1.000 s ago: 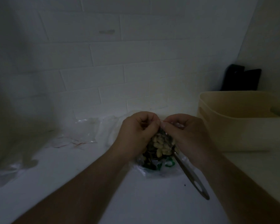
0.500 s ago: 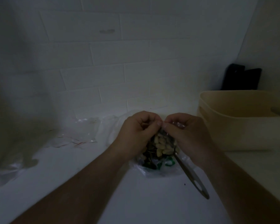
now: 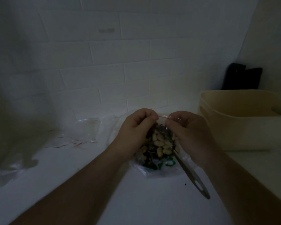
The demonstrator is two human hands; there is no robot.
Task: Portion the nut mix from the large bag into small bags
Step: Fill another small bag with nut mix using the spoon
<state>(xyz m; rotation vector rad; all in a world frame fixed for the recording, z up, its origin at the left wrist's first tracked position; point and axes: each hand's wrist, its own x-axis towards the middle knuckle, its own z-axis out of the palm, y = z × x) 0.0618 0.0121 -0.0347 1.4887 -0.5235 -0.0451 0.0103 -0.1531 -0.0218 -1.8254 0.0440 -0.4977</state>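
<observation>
A small clear bag (image 3: 161, 143) filled with pale nuts and dark seeds stands upright on the white counter, in front of me. My left hand (image 3: 135, 132) pinches the left end of its red zip strip. My right hand (image 3: 188, 133) pinches the right end of the same strip, which is stretched between my fingertips. Under the small bag lies the large clear bag (image 3: 159, 168) with green print, partly hidden. A metal spoon handle (image 3: 193, 176) pokes out toward the lower right.
A beige plastic bin (image 3: 242, 120) stands to the right, close to my right hand. Several empty small bags (image 3: 78, 137) with red strips lie to the left near the tiled wall. A dark object (image 3: 242, 78) sits in the back right corner.
My two hands have drawn a little apart along the top of the small bag, so the red strip now shows between them. The bag stays in place.
</observation>
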